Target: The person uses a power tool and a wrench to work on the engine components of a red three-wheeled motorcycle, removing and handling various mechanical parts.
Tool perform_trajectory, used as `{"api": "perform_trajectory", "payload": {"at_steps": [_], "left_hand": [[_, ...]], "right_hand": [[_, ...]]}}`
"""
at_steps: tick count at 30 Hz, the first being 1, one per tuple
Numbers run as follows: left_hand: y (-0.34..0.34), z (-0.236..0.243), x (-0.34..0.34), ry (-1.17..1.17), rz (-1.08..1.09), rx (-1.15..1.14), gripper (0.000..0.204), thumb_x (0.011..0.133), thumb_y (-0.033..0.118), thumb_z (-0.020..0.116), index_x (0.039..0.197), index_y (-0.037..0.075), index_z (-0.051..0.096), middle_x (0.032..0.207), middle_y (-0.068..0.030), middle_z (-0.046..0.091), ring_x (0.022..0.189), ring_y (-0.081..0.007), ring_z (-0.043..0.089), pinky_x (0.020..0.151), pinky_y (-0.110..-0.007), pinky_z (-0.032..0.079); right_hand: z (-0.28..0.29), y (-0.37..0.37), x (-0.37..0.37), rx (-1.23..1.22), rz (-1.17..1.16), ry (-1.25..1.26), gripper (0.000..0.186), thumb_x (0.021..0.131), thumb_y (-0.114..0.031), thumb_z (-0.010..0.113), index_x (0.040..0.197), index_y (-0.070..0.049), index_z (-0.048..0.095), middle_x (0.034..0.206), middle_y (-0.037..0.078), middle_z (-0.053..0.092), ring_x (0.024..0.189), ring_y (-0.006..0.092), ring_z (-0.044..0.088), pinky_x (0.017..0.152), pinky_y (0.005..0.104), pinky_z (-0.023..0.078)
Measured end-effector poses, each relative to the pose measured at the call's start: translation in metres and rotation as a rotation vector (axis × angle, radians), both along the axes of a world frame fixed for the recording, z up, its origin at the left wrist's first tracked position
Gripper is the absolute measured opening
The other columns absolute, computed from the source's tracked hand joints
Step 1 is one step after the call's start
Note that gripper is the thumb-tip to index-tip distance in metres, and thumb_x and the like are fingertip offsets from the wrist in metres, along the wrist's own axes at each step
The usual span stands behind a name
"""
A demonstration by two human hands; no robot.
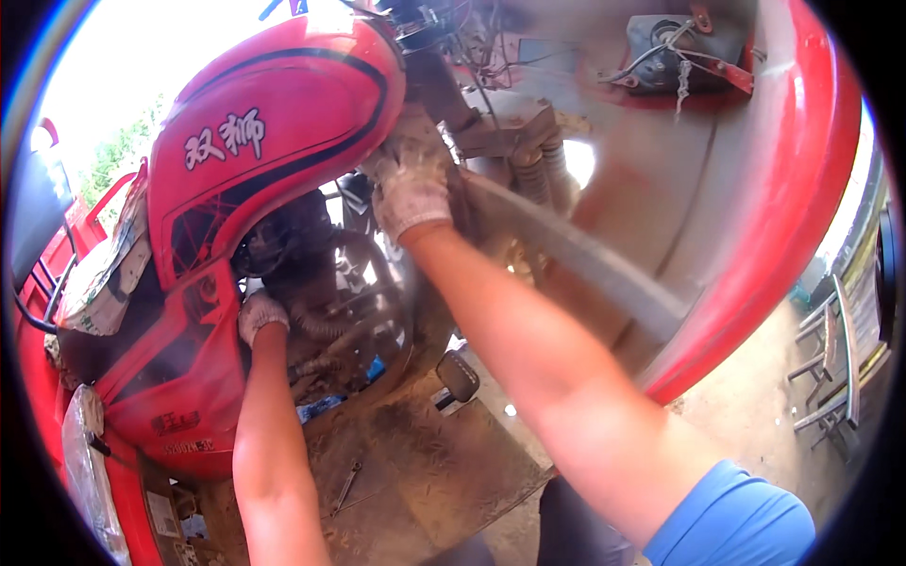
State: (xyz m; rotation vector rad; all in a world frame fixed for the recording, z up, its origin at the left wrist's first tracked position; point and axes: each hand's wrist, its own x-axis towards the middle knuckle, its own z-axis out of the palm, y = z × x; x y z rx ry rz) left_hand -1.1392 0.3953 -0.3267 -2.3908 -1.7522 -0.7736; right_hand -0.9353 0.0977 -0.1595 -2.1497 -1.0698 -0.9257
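My left hand (260, 317), in a dirty white work glove, reaches in at the inner edge of the red side panel (189, 363), beside the engine (340, 316). Its fingers are hidden there. My right hand (415, 184), in a similar soiled glove, is up at the front end of the red fuel tank (283, 104), against the frame below the steering column (444, 90). Blur and the parts around it hide what its fingers touch. Pipes and hoses run through the gap between my hands.
A wrench (346, 486) lies on the rusty footplate (425, 472) by a black pedal (458, 376). The curved red front shell (755, 236) and a grey metal bar (585, 250) stand to the right. A seat (42, 222) is at far left, metal racks (835, 349) at far right.
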Motion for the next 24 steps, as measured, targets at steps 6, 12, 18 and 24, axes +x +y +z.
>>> {"api": "perform_trajectory", "payload": {"at_steps": [6,12,18,24], "left_hand": [[0.000,0.004,-0.006,-0.004,-0.158,0.097,0.026,0.096,0.023,0.061,0.114,0.007,0.072,0.114,-0.0220,0.073,0.106,-0.0372,0.072,0.087,-0.045,0.060],[-0.012,0.014,-0.007,-0.021,-0.083,-0.085,0.031,0.095,0.027,0.065,0.118,0.008,0.072,0.124,-0.0175,0.071,0.112,-0.0390,0.069,0.095,-0.046,0.057],[-0.003,0.011,-0.016,-0.125,-0.190,-0.082,0.036,0.095,0.034,0.060,0.121,0.011,0.072,0.119,-0.0184,0.071,0.112,-0.0411,0.068,0.092,-0.049,0.055],[0.010,0.008,-0.016,-0.093,-0.258,-0.113,0.036,0.095,0.033,0.061,0.116,0.005,0.071,0.116,-0.0252,0.070,0.112,-0.0437,0.066,0.091,-0.051,0.054]], "right_hand": [[0.004,0.000,0.003,-0.049,0.041,0.118,0.044,0.094,-0.024,0.060,0.137,-0.017,0.061,0.152,0.023,0.046,0.143,0.0462,0.041,0.120,0.0582,0.030],[0.002,0.001,0.008,-0.016,0.036,0.046,0.044,0.093,-0.026,0.060,0.134,-0.012,0.062,0.150,0.021,0.049,0.142,0.0425,0.044,0.120,0.0574,0.030],[-0.003,0.002,0.009,0.003,0.066,0.093,0.038,0.091,-0.024,0.063,0.127,-0.012,0.067,0.140,0.019,0.057,0.133,0.0425,0.052,0.114,0.0584,0.037],[-0.002,0.000,0.005,0.114,0.063,-0.020,0.037,0.089,-0.024,0.065,0.122,-0.009,0.069,0.147,0.021,0.051,0.141,0.0436,0.044,0.118,0.0602,0.031]]}}
